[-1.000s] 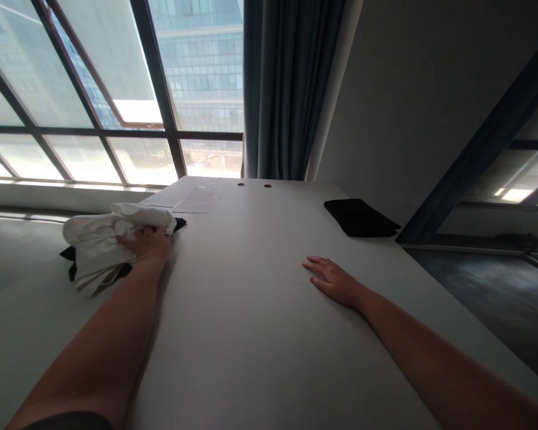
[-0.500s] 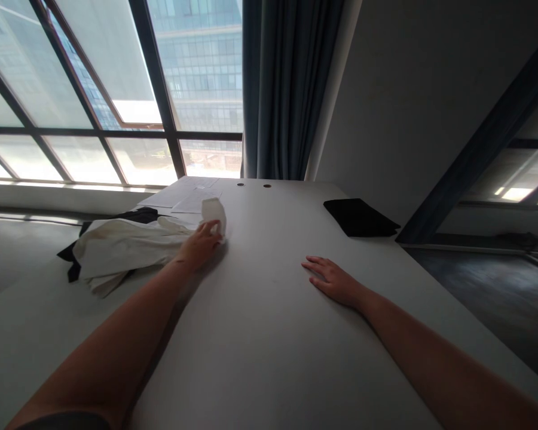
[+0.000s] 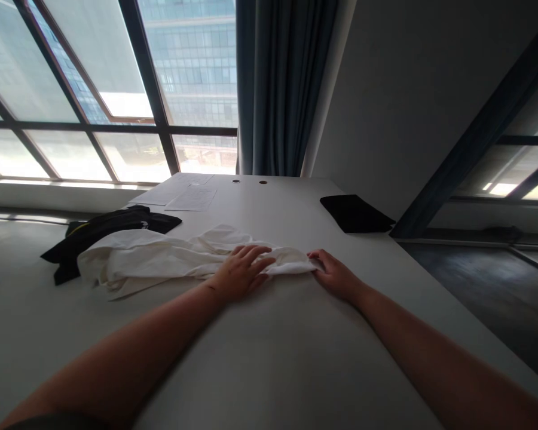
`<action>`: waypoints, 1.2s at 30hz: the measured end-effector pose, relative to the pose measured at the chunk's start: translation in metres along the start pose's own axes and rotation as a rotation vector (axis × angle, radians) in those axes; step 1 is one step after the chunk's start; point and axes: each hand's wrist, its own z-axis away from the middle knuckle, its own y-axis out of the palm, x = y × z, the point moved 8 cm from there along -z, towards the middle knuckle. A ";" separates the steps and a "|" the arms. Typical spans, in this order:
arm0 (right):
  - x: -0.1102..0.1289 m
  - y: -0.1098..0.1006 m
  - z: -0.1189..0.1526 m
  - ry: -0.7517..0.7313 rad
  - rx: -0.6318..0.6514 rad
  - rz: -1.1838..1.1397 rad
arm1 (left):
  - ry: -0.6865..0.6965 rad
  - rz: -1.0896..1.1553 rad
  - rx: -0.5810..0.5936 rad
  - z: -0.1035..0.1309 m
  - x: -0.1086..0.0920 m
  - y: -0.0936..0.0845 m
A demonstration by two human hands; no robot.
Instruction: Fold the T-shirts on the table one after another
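Observation:
A crumpled white garment [image 3: 147, 254] stretches across the white table [image 3: 269, 352] from the left toward the middle; its exact kind is hard to make out among the folds. My left hand [image 3: 242, 272] rests on top of it with fingers spread, pressing lightly on the cloth. At its right end, my right hand [image 3: 334, 275] pinches the edge of the cloth between thumb and fingers. Black clothing [image 3: 103, 233] with a small yellow strip lies just behind the white garment's left part.
A folded black cloth [image 3: 356, 214] lies near the table's right edge. Sheets of paper [image 3: 190, 197] are spread at the far left, by two round holes in the tabletop. Beyond stand a dark blue curtain [image 3: 282, 89] and windows [image 3: 197, 71].
My left hand has moved right, drawing the white garment across the table away from the black clothing, and its fingers have spread. My right hand has closed on the garment's end.

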 end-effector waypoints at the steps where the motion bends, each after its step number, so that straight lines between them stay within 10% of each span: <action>1: 0.000 -0.002 0.000 0.003 -0.021 -0.017 | -0.119 -0.015 0.050 0.001 0.019 0.007; 6: 0.034 0.001 0.004 -0.235 0.051 -0.002 | -0.409 -0.022 0.215 0.015 0.080 0.038; 13: 0.078 0.023 0.010 -0.380 0.222 0.091 | -0.413 -0.001 0.248 0.019 0.085 0.041; 20: 0.047 0.025 0.003 -0.209 0.298 0.058 | -0.457 -0.086 0.222 0.015 0.081 0.015; 25: 0.027 0.011 -0.006 -0.164 0.163 0.084 | -0.675 -0.357 0.234 0.032 0.116 -0.019; 30: 0.013 0.001 -0.009 -0.151 0.123 0.029 | -0.757 -0.285 0.446 0.061 0.154 -0.003; 36: -0.015 -0.012 -0.015 -0.093 0.028 0.098 | -0.724 -0.293 0.510 0.052 0.150 -0.009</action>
